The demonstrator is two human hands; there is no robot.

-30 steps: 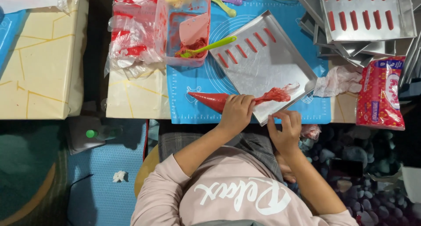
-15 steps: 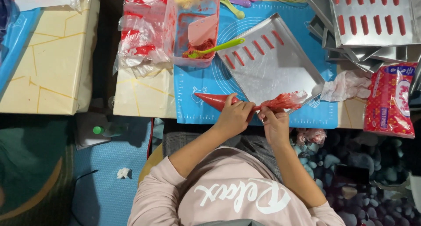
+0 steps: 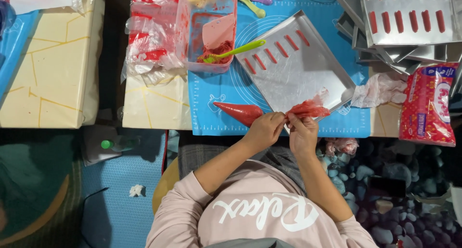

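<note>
Both hands' fingers pinching crinkly red piping bag

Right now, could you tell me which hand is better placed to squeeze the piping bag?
Probably the left hand: it grips the bag just behind the filled red cone. The right hand pinches only the slack end by the tray.

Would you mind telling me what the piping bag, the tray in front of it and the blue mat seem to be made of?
The piping bag looks like thin clear plastic film: its red filling shows through and its tail crumples. The tray appears to be bare metal, probably aluminium, dull silver with folded rims. The blue mat seems to be flexible silicone or similar, matte and lying flat, though that is uncertain.
</note>
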